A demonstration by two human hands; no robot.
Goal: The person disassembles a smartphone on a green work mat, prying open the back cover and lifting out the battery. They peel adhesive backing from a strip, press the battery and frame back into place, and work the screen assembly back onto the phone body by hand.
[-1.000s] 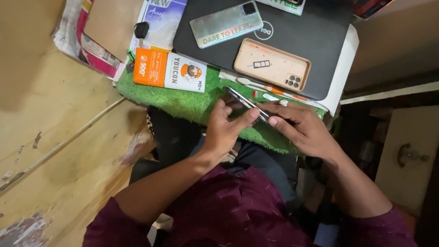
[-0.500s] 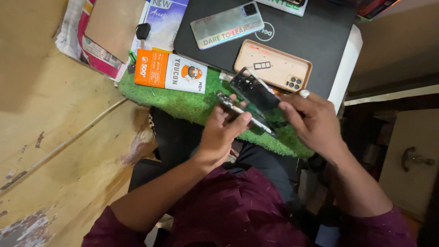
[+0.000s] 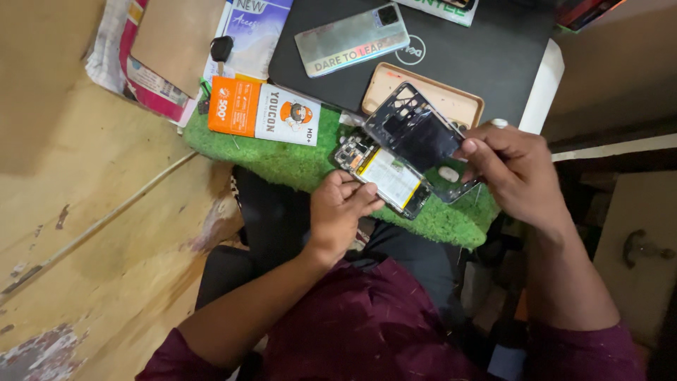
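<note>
The opened phone body with white battery (image 3: 384,176) is pinched steady by the left hand (image 3: 343,212) while the dark plastic mid-frame (image 3: 421,134) is gripped clear by the right hand (image 3: 518,173)

head camera; looks down; close

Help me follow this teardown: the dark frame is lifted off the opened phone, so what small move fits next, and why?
Probably set the dark frame down on the green mat. The right hand holds it tilted over the opened phone, partly covering the exposed battery, while the left hand steadies the phone's near edge.
</note>
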